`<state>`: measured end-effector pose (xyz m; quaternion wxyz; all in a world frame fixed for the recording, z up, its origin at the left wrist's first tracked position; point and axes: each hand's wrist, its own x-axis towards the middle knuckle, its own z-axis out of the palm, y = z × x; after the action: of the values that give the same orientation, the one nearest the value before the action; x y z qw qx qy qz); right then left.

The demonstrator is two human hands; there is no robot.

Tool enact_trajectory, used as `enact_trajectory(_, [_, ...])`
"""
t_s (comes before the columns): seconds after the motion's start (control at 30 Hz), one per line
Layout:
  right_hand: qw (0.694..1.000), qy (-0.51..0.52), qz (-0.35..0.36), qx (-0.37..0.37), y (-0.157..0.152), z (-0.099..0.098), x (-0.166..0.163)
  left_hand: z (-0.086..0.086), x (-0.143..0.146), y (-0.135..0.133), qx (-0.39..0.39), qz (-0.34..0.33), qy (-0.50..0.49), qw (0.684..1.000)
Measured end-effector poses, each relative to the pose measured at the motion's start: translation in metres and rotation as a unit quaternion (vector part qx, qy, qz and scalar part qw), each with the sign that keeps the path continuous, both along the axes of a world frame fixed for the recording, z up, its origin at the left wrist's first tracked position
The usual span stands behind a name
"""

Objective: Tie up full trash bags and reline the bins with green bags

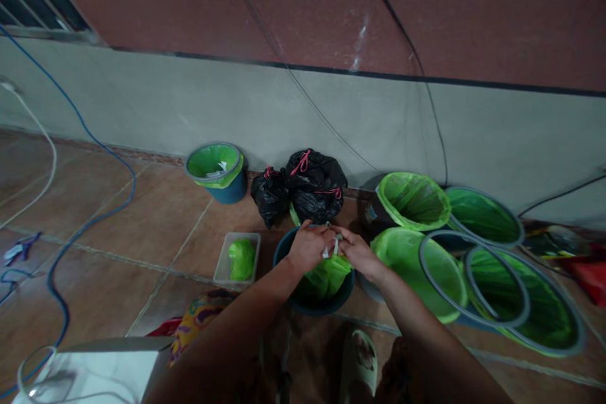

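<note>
A green plastic bag (326,279) stands gathered inside a dark blue bin (310,311) in front of me. My left hand (308,245) is closed at the bag's top, and my right hand (356,252) is closed there too, close beside it. White strips (337,245), possibly the bag's ties, show between my fingers. My fingertips are partly hidden. Left of the bin, a clear plastic tray (219,268) holds a bundled green bag (242,260).
Black tied bags (315,180) lie against the wall beside a blue bin with a green liner (230,189). Several green-lined bins (414,199) crowd the right, with a loose grey ring (473,322) on top. A blue cable (76,246) crosses the tiled floor at left.
</note>
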<state>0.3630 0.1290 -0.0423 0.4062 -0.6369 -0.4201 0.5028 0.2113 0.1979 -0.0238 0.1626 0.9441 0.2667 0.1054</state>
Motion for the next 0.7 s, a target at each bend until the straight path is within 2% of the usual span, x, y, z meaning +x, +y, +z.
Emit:
enact_trajectory(0.13, [0.999, 0.008, 0.033, 0.04, 0.002, -0.003, 0.001, 0.001, 0.001, -0.006, 0.048, 0.043, 0.026, 0.998])
enact_trajectory(0.33, [0.988, -0.145, 0.047, 0.037, 0.006, -0.013, 0.012, 0.004, 0.002, -0.007, 0.061, 0.07, 0.067, 0.993])
enact_trajectory(0.57, [0.956, -0.285, 0.074, -0.011, 0.002, -0.004, 0.016, 0.016, -0.014, 0.008, -0.008, 0.079, 0.126, 0.989])
enact_trajectory(0.7, [0.926, -0.366, 0.08, -0.044, 0.001, -0.003, 0.02, 0.021, -0.028, 0.018, -0.104, 0.131, 0.129, 0.977])
